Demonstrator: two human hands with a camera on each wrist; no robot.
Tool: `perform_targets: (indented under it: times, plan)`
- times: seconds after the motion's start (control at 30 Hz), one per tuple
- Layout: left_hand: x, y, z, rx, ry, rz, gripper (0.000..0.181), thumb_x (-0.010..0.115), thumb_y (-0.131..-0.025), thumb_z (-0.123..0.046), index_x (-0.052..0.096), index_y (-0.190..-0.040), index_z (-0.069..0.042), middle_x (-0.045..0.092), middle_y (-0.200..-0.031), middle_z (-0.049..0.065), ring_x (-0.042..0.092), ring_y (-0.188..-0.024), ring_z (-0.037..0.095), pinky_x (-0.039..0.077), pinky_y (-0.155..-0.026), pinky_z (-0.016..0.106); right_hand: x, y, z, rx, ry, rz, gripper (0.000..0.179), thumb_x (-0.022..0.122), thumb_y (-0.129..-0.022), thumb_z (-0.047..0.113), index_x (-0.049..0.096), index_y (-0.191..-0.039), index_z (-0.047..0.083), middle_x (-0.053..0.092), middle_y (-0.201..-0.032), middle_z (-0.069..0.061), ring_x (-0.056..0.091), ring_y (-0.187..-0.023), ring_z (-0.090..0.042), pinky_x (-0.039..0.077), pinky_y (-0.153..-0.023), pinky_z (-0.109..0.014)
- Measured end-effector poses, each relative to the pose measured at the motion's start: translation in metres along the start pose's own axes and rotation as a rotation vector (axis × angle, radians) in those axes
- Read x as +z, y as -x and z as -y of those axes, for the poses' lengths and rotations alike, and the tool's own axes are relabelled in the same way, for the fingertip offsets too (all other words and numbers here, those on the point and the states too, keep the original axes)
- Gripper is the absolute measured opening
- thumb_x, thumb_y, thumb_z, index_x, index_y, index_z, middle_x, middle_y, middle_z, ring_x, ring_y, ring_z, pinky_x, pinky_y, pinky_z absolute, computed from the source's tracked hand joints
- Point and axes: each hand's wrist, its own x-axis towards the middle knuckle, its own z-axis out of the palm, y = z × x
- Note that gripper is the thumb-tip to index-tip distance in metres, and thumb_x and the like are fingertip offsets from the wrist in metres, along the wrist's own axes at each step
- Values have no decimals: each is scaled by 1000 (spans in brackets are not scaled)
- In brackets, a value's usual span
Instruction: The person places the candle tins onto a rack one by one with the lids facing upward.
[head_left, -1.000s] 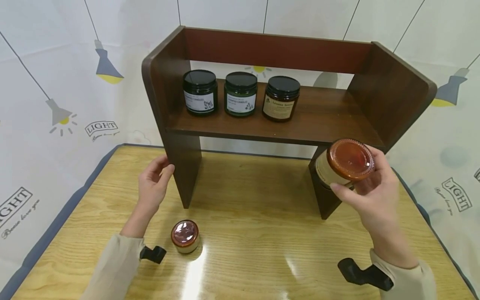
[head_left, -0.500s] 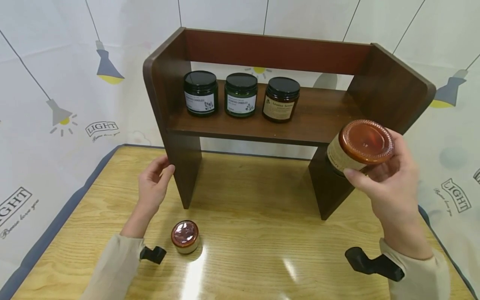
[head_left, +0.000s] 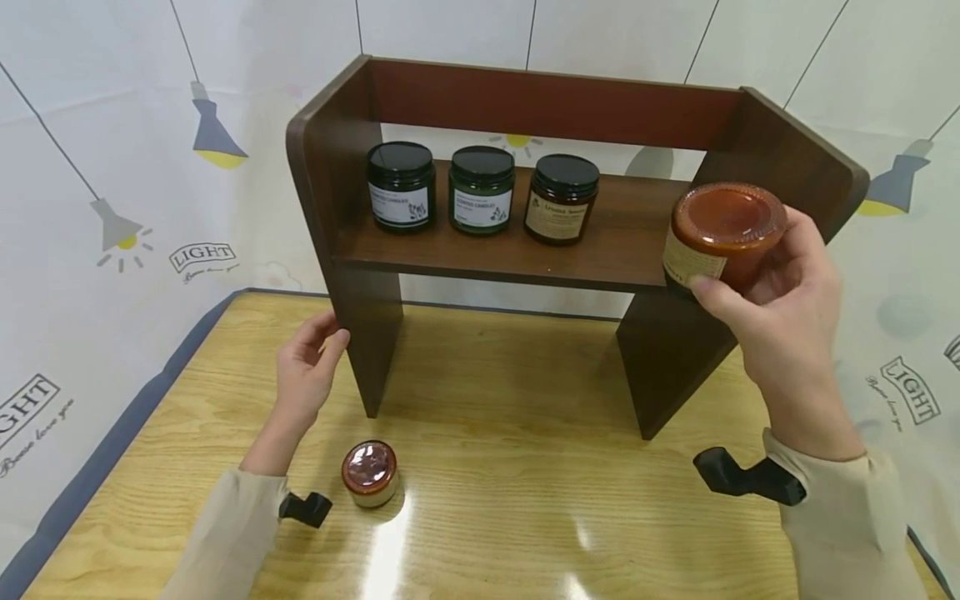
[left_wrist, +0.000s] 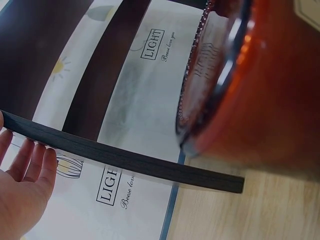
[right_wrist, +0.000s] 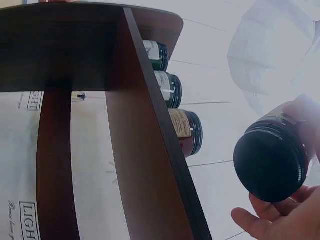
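In the head view my right hand [head_left: 795,300] grips an amber scented candle jar [head_left: 723,237] in front of the shelf's right end. The jar is upside down, glass base up, beige label toward me; its black lid [right_wrist: 270,165] shows in the right wrist view. My left hand [head_left: 306,358] touches the left side panel of the brown wooden shelf [head_left: 480,265], its thumb at the front edge and fingers against the outer face. Another amber jar [head_left: 371,473] stands base up on the table beside my left wrist, looming large in the left wrist view.
Three black-lidded candle jars stand on the shelf board: a dark green one [head_left: 401,187], a green one [head_left: 482,192] and an amber one [head_left: 562,200]. The right side panel [head_left: 795,150] rises behind the held jar. All stands on a wooden table [head_left: 510,500].
My right hand has raised the amber candle jar up and slightly right, from below the shelf board to above its front edge, and turned it more level. My left hand stays put.
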Motion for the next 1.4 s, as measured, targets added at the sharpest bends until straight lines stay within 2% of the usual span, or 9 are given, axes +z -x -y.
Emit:
perform_targets:
  times: [0.2, 0.53, 0.67, 0.77, 0.83, 0.93, 1.03, 1.2, 1.4]
  plan:
    - [-1, 0, 0, -5, -2, 4, 35, 54, -87, 11, 67, -103, -17, 66, -95, -8, 58, -90, 5, 48, -80, 15, 2, -15, -1, -12, 116, -26, 53, 64, -64, -18, 59, -113, 0, 59, -111, -13, 50, -100, -24, 45, -87, -21]
    - [-1, 0, 0, -11, 3, 2, 36, 53, -87, 12, 67, -102, -17, 66, -95, -8, 59, -91, 5, 48, -80, 15, 3, -34, -1, 38, 232, -98, 52, 69, -65, -11, 55, -112, 6, 61, -105, -9, 53, -94, -20, 44, -79, -21]
    - [-1, -1, 1, -6, 5, 0, 38, 53, -87, 13, 67, -102, -18, 66, -96, -8, 59, -92, 5, 48, -81, 15, 1, -40, -3, 38, 223, -101, 50, 70, -66, -12, 58, -111, 5, 59, -108, -10, 53, -96, -21, 48, -78, -19]
    - [-1, -1, 1, -2, 4, 2, 38, 53, -86, 14, 67, -102, -18, 66, -96, -8, 59, -92, 5, 48, -81, 15, 1, -45, -4, 29, 178, -94, 50, 71, -65, -13, 60, -111, 4, 57, -111, -12, 54, -97, -22, 50, -76, -18]
    - [-1, 0, 1, -2, 0, 5, 37, 53, -87, 14, 67, -103, -17, 66, -97, -8, 59, -92, 5, 48, -81, 15, 1, -47, -5, 26, 183, -96, 51, 71, -64, -12, 61, -111, 4, 57, -108, -12, 56, -93, -22, 51, -75, -18]
    - [-1, 0, 0, -11, -18, 9, 36, 53, -87, 13, 67, -104, -15, 66, -97, -8, 59, -93, 5, 48, -81, 15, 1, -50, -5, 23, 254, -105, 50, 73, -64, -10, 62, -110, 6, 59, -98, -9, 55, -85, -19, 47, -72, -18]
    - [-2, 1, -2, -25, -54, 9, 35, 53, -88, 12, 66, -106, -15, 65, -98, -9, 59, -93, 5, 48, -81, 15, 2, -52, -6, 29, 384, -100, 48, 74, -65, -6, 63, -110, 9, 58, -92, -5, 53, -80, -16, 44, -71, -19]
    - [-2, 1, -3, -28, -66, 14, 36, 53, -88, 12, 66, -108, -14, 65, -99, -9, 59, -94, 6, 48, -81, 16, 4, -54, -7, 56, 554, -92, 45, 78, -67, 2, 65, -108, 12, 58, -96, 1, 51, -87, -13, 43, -71, -18]
    - [0, 1, -2, -13, -26, 11, 38, 52, -88, 14, 67, -105, -16, 66, -98, -8, 59, -93, 5, 48, -81, 16, 12, -57, -8, 155, 636, -78, 44, 80, -68, 12, 65, -109, 12, 57, -100, 6, 51, -87, -9, 41, -70, -17]
